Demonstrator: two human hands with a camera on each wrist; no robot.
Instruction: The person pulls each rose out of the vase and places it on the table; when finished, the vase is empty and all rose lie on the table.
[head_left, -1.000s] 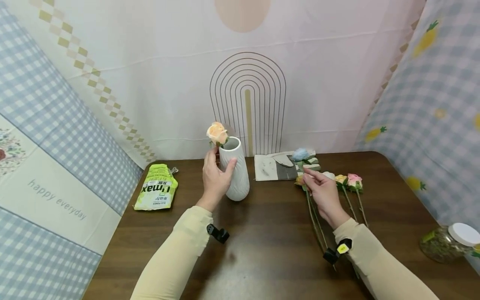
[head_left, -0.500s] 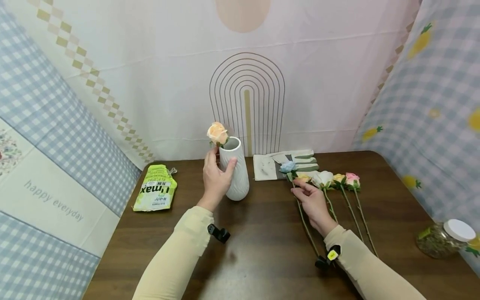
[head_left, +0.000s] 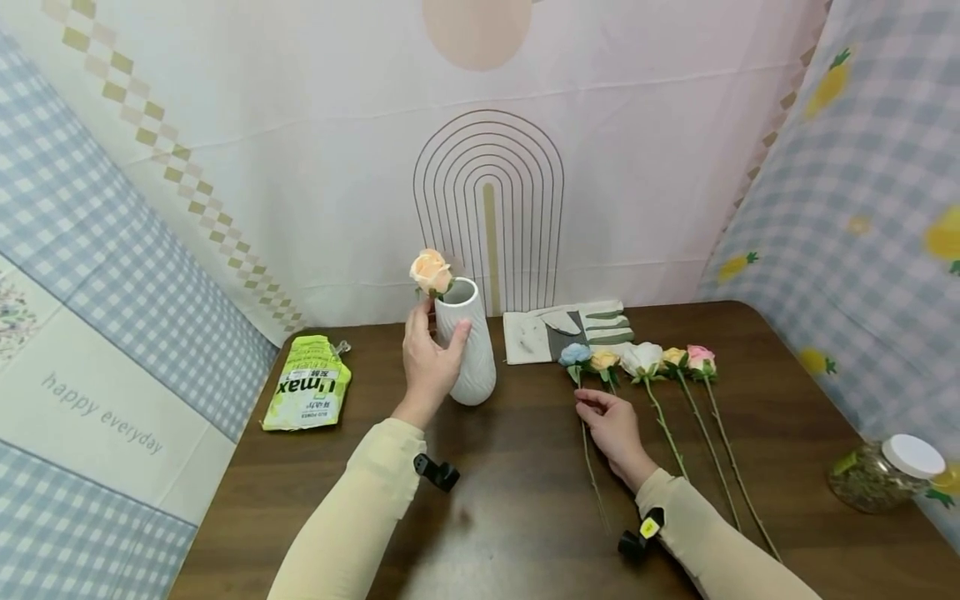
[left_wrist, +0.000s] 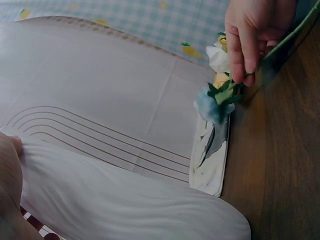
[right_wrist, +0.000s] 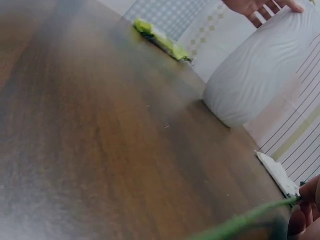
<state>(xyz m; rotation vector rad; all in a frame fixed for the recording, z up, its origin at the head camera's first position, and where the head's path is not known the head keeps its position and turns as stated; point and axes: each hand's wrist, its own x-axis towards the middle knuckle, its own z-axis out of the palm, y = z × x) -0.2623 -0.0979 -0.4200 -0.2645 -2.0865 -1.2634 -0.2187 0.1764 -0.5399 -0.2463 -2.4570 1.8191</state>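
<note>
My left hand (head_left: 431,360) grips the white ribbed vase (head_left: 477,362) from its left side, thumb across the front. The vase stands upright on the table. A peach rose (head_left: 431,271) leans at its mouth, its stem hidden. To the right, my right hand (head_left: 617,427) pinches the thin stem of a blue rose (head_left: 575,355) below the bloom. In the right wrist view, fingertips (right_wrist: 309,192) close on the green stem (right_wrist: 240,222). A yellow rose (head_left: 604,360) lies just beside the blue bloom, its stem partly behind the right hand.
A white rose (head_left: 642,358), another yellow rose (head_left: 674,357) and a pink rose (head_left: 701,358) lie side by side at right. Behind the blooms is a grey-and-white glove (head_left: 536,337). A green pouch (head_left: 309,385) lies far left; a white-lidded jar (head_left: 877,479) lies right.
My right hand has moved left and nearer to me, bringing the blue rose from over the glove to the left of the other roses. The left hand keeps its place on the vase.
</note>
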